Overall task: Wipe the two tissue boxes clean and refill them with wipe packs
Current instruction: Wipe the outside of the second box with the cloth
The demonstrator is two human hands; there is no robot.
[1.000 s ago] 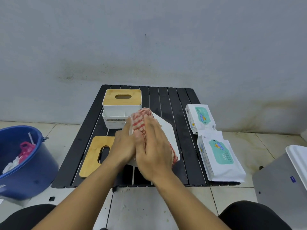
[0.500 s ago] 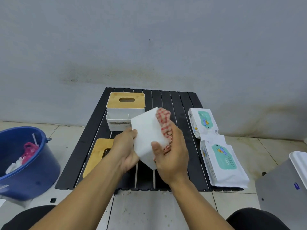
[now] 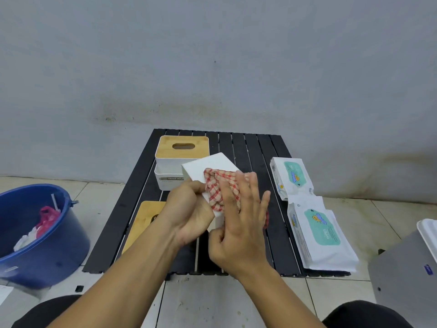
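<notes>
A plain home utility corner: stained grey wall (image 3: 212,67), tiled floor (image 3: 236,304), blue bucket (image 3: 47,256)

The white box (image 3: 208,165) lies flatter than half a second ago, a broad face up. The checked cloth (image 3: 217,185) shifts from its right side onto that face, under the right hand (image 3: 238,223), fingers now flattened; the left hand (image 3: 189,214) apparently grips nearer the corner.

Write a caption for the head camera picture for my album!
Left hand holds a white tissue box while the right hand presses a red checked cloth against it.
</notes>
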